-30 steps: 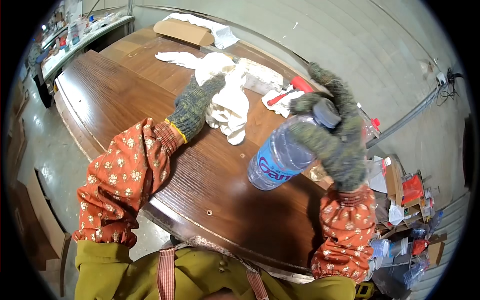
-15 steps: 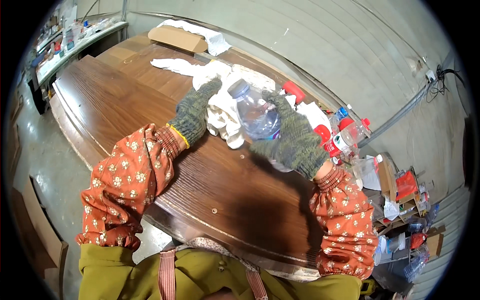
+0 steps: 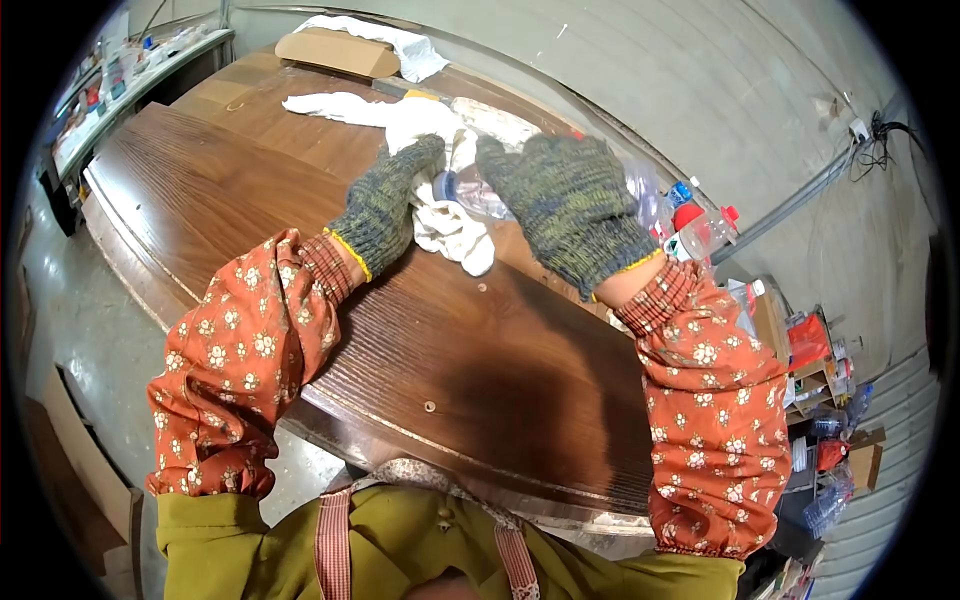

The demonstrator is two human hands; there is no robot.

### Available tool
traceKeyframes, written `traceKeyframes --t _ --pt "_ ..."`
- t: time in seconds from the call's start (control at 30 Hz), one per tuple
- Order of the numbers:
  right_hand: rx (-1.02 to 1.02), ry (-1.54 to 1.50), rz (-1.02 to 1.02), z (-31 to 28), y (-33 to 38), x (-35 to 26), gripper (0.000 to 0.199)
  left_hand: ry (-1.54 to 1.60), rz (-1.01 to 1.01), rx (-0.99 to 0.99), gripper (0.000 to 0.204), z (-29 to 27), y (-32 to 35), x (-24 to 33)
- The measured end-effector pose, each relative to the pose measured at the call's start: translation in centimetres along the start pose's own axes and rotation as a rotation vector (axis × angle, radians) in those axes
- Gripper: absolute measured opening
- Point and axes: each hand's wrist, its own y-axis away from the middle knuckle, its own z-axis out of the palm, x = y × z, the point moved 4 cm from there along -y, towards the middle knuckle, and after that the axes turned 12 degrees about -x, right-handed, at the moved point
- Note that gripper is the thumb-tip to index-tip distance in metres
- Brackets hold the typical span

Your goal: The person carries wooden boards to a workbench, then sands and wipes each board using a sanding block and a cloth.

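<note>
My left hand (image 3: 388, 200), in a dark green knitted glove, is closed on a crumpled white cloth (image 3: 455, 235) on the brown wooden tabletop (image 3: 430, 330). Just right of it, a clear plastic bottle (image 3: 485, 195) with a blue cap lies tilted, its cap toward my left hand and against the cloth. My right hand (image 3: 570, 200), gloved alike, covers the bottle's other end from above. Its fingers curl down over the bottle, and their tips are partly hidden. The cloth's long end stretches out to the far left.
Several bottles, one a clear bottle with a red cap (image 3: 710, 232), crowd the table's right edge by the wall. A brown cardboard piece (image 3: 338, 53) and another white cloth (image 3: 420, 60) lie at the back. Shelves with clutter stand at the right.
The bottle has tipped from nearly upright to lying, its cap swinging left and down. My right hand has moved up and over it. My left hand stays nearly in place at the cloth.
</note>
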Motion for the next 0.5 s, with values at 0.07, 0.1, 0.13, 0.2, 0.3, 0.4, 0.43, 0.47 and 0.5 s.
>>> traceKeyframes --t 0.07,0.1,0.13,0.2,0.3,0.4,0.43,0.47,0.5 --pt "0.051 -0.056 -0.063 -0.1 -1.0 -0.1 0.036 -0.042 0.027 0.067 0.03 -0.1 -0.1 -0.2" --pt "0.016 0.066 -0.04 0.5 -2.0 -0.2 0.033 -0.036 0.022 0.034 0.03 -0.3 -0.6 -0.5" --pt "0.014 0.06 -0.037 0.6 -2.3 0.0 0.033 -0.034 0.022 0.0 0.031 -0.3 -0.8 -0.3" --pt "0.212 0.123 -0.123 0.1 -2.2 0.0 0.032 -0.036 -0.028 0.024 0.029 -0.8 -1.2 0.0" --pt "0.154 0.054 -0.14 0.8 -2.8 0.2 0.036 -0.004 0.052 -0.002 0.025 -1.5 -1.1 0.7" --pt "0.05 0.012 -0.116 3.5 -3.1 0.9 0.047 0.009 0.026 0.079 0.024 -1.4 -0.4 1.1" --pt "0.029 -0.019 0.005 5.7 -3.5 1.3 0.05 0.066 0.018 0.101 0.021 -0.4 0.4 1.5" --pt "0.013 -0.052 0.116 7.3 -4.3 2.3 0.053 0.137 0.018 -0.078 0.021 -2.5 -0.8 1.0" --pt "0.128 -0.255 0.011 7.0 -3.9 1.7 0.053 -0.457 0.26 -0.093 0.022 -5.8 -2.7 0.0"
